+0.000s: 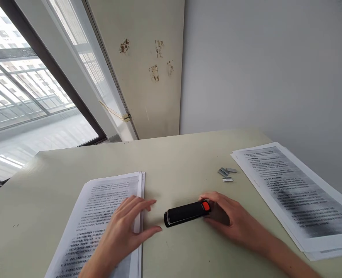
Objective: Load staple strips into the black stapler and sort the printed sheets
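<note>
A black stapler with an orange-red patch at its right end lies on the table between my hands. My right hand has its thumb and fingers around that right end, touching it on both sides. My left hand is open, thumb and fingers apart, just short of the stapler's left end. It is over the right edge of a stack of printed sheets, which it partly hides. Beyond my right hand lie several small grey staple strips.
Another stack of printed sheets lies at the right of the pale table. A grey wall and a stained cream panel rise behind the table. Glass with railings outside is at the left.
</note>
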Available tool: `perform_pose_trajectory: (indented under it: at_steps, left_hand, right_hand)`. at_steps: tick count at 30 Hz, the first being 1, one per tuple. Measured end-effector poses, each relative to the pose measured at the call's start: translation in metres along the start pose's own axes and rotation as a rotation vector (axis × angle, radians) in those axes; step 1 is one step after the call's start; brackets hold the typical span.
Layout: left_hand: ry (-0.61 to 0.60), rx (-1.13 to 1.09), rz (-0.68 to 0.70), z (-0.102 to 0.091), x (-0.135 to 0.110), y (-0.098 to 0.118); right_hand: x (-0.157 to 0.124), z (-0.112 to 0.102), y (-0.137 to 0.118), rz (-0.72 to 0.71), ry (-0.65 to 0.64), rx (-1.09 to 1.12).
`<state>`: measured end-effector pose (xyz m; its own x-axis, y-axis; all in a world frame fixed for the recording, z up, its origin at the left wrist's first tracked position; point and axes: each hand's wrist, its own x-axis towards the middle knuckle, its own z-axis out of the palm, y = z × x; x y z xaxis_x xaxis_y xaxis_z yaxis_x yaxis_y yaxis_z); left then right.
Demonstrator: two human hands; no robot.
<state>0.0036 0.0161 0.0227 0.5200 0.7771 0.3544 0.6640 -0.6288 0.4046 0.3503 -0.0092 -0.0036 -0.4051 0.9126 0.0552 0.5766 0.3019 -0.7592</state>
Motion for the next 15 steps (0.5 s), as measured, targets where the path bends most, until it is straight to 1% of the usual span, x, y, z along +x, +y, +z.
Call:
perform_pose_trajectory:
  at_steps: [3, 5, 8, 10, 15]
  left_hand:
    - [0.024, 0.087, -0.173, -0.004, -0.005, -0.009]
    - [0.015, 0.123, -0.226, 0.001, -0.008, -0.012]
    - [-0.006, 0.173, -0.217, 0.011, -0.007, -0.011]
    - [0.001, 0.208, -0.212, 0.016, -0.005, -0.010]
    - [0.007, 0.236, -0.198, 0.018, -0.003, -0.010]
  right_hand:
    - [0.001, -0.001, -0.001, 0.005, 0.008, 0.002]
    - [0.002, -0.001, -0.002, 0.021, 0.014, 0.009]
    - [0.003, 0.000, -0.002, 0.029, 0.015, 0.018]
    - [0.003, 0.000, -0.001, 0.023, 0.010, 0.021]
    - [0.004, -0.001, 0.000, 0.006, -0.001, 0.028]
